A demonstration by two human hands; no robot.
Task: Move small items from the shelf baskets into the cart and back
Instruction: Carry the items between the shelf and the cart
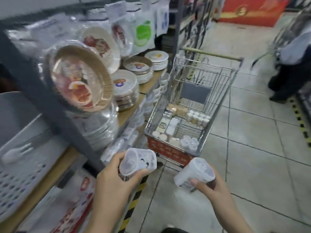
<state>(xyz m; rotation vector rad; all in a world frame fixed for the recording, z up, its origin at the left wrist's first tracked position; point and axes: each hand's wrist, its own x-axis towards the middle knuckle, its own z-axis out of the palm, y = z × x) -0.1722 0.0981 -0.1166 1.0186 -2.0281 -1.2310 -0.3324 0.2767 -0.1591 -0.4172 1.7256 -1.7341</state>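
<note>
The left hand (116, 179) grips a clear plastic tub (138, 161) round its side; the right hand (208, 187) holds a second tub (196, 174), both short of the cart (190, 101). They look light, thin and slippery, so a wrap around the wall suits best.

left hand (116, 179) grips clear tub (138, 161) | right hand (211, 187) grips second tub (195, 173) | cart (190, 115) ahead on tiled floor (252, 165), jars and packs inside | shelf (131, 105) at left, stacked plates (125, 89)
</note>
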